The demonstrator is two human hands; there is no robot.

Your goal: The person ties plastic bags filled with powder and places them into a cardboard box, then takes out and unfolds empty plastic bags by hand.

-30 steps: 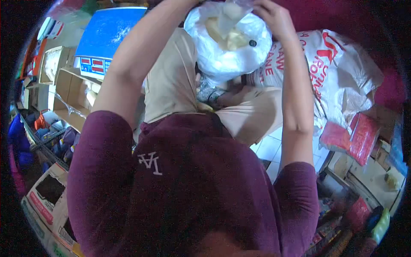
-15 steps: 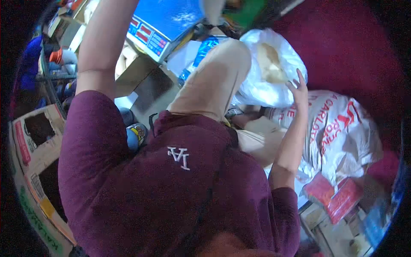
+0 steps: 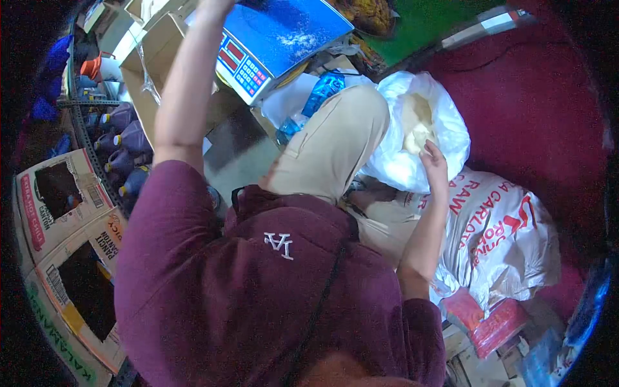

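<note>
My left hand (image 3: 216,4) is at the top edge, mostly cut off, beside the blue-topped digital scale (image 3: 284,39); its fingers are hidden. White powder is scattered on the scale's platform. My right hand (image 3: 435,166) is at the near side of an open white plastic bag (image 3: 451,116), its fingers slightly bent and apart over the opening. Inside the bag is pale powder (image 3: 418,132) with a whitish lump. I cannot make out anything held in that hand. My raised knee (image 3: 348,122) is just left of the bag.
A large printed white sack (image 3: 496,232) leans at right, with red packets (image 3: 493,326) below it. At left are cut cardboard boxes (image 3: 64,238) and several dark bottles (image 3: 132,138). A crumpled blue wrapper (image 3: 324,90) lies below the scale.
My right hand has moved down and slightly left to the bag's opening, its fingers less spread. The left arm has shifted right, and the view has moved, showing more of the boxes.
</note>
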